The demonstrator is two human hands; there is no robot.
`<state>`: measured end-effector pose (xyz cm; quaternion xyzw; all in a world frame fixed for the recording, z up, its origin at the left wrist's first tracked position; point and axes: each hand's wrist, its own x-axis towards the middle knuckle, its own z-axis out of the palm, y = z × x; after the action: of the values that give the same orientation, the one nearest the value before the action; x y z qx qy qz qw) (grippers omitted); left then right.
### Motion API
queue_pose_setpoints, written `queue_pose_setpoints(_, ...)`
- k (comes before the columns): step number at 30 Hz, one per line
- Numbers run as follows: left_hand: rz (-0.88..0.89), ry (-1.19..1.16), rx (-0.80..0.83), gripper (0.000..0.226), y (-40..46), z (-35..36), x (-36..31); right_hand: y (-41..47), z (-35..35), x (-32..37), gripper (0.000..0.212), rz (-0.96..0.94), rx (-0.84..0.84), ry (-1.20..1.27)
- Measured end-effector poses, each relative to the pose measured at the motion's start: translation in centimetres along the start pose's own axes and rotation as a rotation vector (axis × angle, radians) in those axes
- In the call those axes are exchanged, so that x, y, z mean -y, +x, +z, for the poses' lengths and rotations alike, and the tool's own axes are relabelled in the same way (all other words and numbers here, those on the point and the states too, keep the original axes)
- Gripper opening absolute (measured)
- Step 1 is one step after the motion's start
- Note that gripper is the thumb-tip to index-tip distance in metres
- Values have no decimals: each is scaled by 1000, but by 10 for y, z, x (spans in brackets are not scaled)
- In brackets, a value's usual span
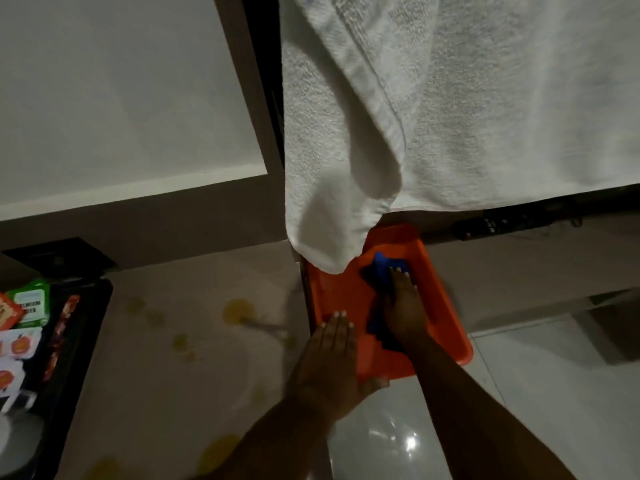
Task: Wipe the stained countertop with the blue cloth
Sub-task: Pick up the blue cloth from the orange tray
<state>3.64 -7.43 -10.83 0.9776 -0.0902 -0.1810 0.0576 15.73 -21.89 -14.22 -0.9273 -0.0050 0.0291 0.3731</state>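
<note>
- Two hands: the left hand [330, 355] flat on the near-left corner of the orange tray, the right hand [403, 303] on the cloth inside it
- One orange tray [446, 327]
- One blue cloth [382, 271], in the tray
- One white towel [415, 116], hanging over the tray's far edge
- One bench [166, 375], left of the tray
- At least six yellow stains [239, 311] on the bench, left of the tray; some are too faint to count
- One black tray [79, 341] of packets, well left of the orange tray

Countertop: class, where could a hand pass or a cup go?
Bare countertop between the black tray and orange tray, though dotted with yellow stains. Crowded: the orange tray, with both hands, blue cloth and towel.
</note>
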Motion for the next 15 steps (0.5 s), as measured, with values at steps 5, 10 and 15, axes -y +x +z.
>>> queue_pose_setpoints(5,70,29,-72,118,-14,-14,9,-10,-47,15,39,193,-34,659)
queue_pose_setpoints(10,54,21,-166,112,-61,-37,32,-59,-68,51,32,332,-1,901)
queue_pose_setpoints(15,-55,-91,-292,99,-140,-54,67,-146,-49,98,32,322,117,884)
